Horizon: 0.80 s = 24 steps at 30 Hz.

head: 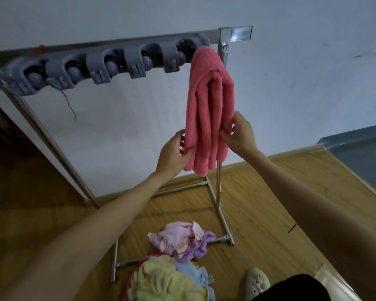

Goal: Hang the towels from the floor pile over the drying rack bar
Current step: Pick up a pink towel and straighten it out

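Note:
A pink towel (208,101) hangs folded over the right end of the metal drying rack bar (109,43). My left hand (174,155) grips the towel's lower left edge. My right hand (239,135) pinches its lower right edge. On the floor below lies the towel pile (172,263), with pale pink, purple, yellow and light blue towels, spread over the rack's base tubes.
A grey holder strip (100,64) with several clamps and round knobs is fixed along the bar left of the towel. The rack's upright (219,183) and base frame (224,222) stand on the wooden floor by the white wall. A foot in a white slipper (257,283) is at bottom right.

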Each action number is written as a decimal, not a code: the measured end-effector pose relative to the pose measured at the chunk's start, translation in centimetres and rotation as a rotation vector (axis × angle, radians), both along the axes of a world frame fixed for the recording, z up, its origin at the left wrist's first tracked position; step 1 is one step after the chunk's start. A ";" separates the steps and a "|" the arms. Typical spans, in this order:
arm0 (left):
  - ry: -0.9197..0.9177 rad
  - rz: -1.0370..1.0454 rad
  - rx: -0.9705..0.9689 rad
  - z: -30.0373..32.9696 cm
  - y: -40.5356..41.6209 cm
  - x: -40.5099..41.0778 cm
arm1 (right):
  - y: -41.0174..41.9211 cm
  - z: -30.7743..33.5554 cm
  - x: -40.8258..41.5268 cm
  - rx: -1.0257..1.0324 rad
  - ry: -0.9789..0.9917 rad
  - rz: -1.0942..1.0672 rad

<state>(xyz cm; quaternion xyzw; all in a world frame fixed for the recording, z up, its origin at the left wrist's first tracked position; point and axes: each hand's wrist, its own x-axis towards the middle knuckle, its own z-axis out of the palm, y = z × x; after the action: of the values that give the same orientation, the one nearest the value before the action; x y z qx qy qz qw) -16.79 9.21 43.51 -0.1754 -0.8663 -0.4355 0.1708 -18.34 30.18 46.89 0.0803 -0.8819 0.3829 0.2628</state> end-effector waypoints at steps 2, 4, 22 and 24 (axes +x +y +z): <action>-0.035 -0.062 -0.036 -0.9 0.0 0.2 | -0.1 -1.5 0.1 0.019 -0.056 0.012; -0.091 -0.116 -0.111 -2.0 -0.1 0.6 | -0.2 -3.0 0.5 0.001 -0.093 0.004; -0.883 0.094 -0.379 -25.0 -13.3 16.1 | -5.6 -28.1 13.6 0.320 -0.860 0.243; -0.959 0.124 -0.396 -28.0 -14.9 18.2 | -6.9 -30.9 15.0 0.346 -0.918 0.342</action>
<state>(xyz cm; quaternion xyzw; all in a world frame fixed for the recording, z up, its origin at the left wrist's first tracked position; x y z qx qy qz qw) 1.38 -5.73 15.54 0.0665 -0.9217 -0.2838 -0.2560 -3.34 23.32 15.96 0.0893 -0.9312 0.2647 -0.2343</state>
